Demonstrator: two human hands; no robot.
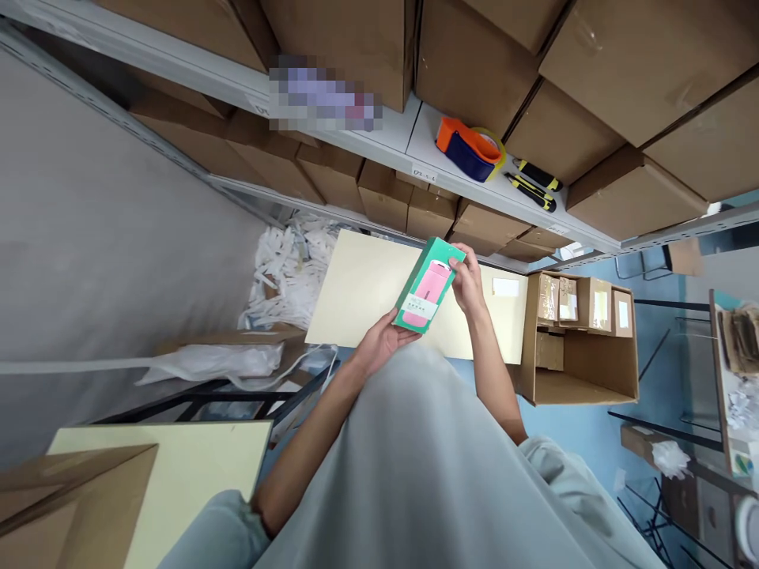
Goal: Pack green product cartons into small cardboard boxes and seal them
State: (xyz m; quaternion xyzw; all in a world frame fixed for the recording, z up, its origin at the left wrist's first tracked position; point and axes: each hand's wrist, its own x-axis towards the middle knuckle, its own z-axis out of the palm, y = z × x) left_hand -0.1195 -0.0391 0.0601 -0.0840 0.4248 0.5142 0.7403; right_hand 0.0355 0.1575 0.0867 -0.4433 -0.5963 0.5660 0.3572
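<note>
Between my two hands is a green product box (409,291) with a picture of a pink device and a white band of print on its front. It is tilted, its top leaning to the right, over the cream tabletop (356,269). My left hand (384,341) grips the box's lower end from below, with fingers under its edge. At the upper right corner, my right hand (468,278) pinches the box, thumb on the front face. A white label (506,287) lies on the tabletop to the right of my right hand.
Above the table, a shelf (391,130) bears cardboard boxes, an orange and blue tape dispenser (468,148) and yellow-black utility knives (534,186). An open carton (584,387) with small boxes stands at the right. White paper scraps (290,265) are heaped at the left.
</note>
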